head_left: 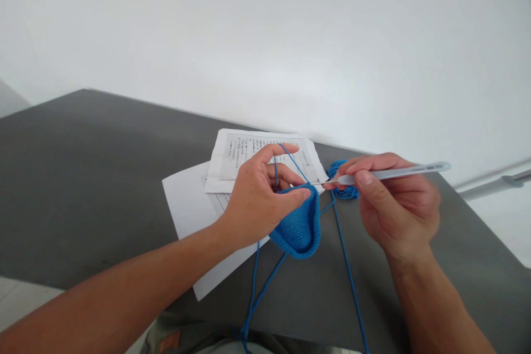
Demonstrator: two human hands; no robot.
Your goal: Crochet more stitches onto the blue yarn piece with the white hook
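A blue crocheted piece (299,227), cupped like a small bowl, hangs from my left hand (261,193). My left thumb and fingers pinch its upper rim, while blue working yarn (295,162) runs over the raised index finger down to that rim. In my right hand (394,199) is a crochet hook (398,172) with a pale grey handle, gripped between thumb and fingers. Its thin metal shaft points left and meets the rim beside my left fingertips. The hook's very tip is too small to make out.
Behind the hands lies a ball of blue yarn (345,180) on the dark grey table (103,177). Printed sheets (232,146) and a white paper (188,199) lie under my left hand. Yarn strands (350,276) trail over the front edge. A white wall (249,38) stands behind.
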